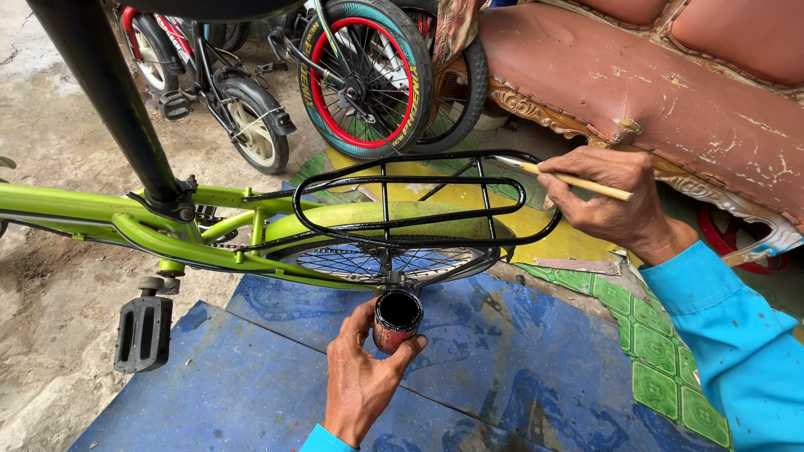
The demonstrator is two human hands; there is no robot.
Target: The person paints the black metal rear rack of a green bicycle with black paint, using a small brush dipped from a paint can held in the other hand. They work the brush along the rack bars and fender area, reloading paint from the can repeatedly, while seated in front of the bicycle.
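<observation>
The left hand (362,378) is clamped around a small open tin (397,320) of black paint, just below the rear rack (419,199); the tin looks light, rigid and spillable, so grip its sides and keep it upright. The right hand (611,201) pinches a thin, light brush (569,179) by its handle, its tip at the rack's far right corner, where the glossy bars are probably wet.

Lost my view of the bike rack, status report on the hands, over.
Left hand grips small paint can, held below rack. Right hand grips brush, tip at black rear rack rim. Nothing in the way.
</observation>
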